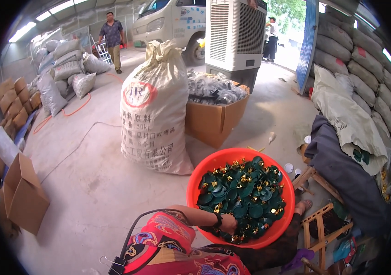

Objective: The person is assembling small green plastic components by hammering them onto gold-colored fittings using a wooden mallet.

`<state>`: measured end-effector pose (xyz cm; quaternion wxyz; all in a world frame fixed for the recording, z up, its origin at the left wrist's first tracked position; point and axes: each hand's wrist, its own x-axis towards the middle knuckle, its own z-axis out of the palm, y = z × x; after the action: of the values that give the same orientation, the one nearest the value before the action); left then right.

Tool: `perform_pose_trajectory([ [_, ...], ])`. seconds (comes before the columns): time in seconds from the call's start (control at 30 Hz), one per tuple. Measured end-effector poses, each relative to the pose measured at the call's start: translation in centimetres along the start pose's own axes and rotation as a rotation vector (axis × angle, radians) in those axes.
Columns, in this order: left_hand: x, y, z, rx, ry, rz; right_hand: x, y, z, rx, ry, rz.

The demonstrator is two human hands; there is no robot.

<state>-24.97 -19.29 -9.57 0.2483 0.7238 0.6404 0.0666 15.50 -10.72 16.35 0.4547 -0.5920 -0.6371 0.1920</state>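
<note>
On the left an open cardboard box (26, 195) sits on the floor (78, 183). Next, a full white sack (152, 105) stands upright with its top bunched, just beside a cardboard carton (207, 123) heaped with shiny silvery pieces. The left hand (228, 223), a dark band on its wrist, reaches into green discs (232, 195) with gold bits among them; its fingertips are hidden, so whether it grips any I cannot tell. The discs fill a red tub (289, 201). Farther right are a wooden frame (320, 231), dark cloth (337, 160) and stacked sacks (365, 64).
</note>
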Motion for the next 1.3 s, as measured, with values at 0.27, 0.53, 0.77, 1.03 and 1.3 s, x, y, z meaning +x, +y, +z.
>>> perform_pose_trajectory([
  [0.27,-0.1,-0.2,0.3,-0.041,-0.131,0.050,-1.2,-0.1,0.4,0.140,0.105,-0.073],
  [0.53,3.8,1.5,-3.5,-0.054,0.385,-0.099,-1.0,1.1,0.6,0.095,0.023,-0.013],
  [0.77,13.0,16.0,-8.8,-0.602,0.563,0.406,0.0,2.3,-1.0,0.265,0.196,-0.029],
  [1.03,20.8,25.1,-3.1,-0.662,0.499,0.482,1.9,1.6,-0.3,0.253,0.244,-0.045],
  [1.3,21.1,25.5,-3.1,-0.623,0.496,0.471,5.7,1.9,3.5,0.197,0.073,-0.227],
])
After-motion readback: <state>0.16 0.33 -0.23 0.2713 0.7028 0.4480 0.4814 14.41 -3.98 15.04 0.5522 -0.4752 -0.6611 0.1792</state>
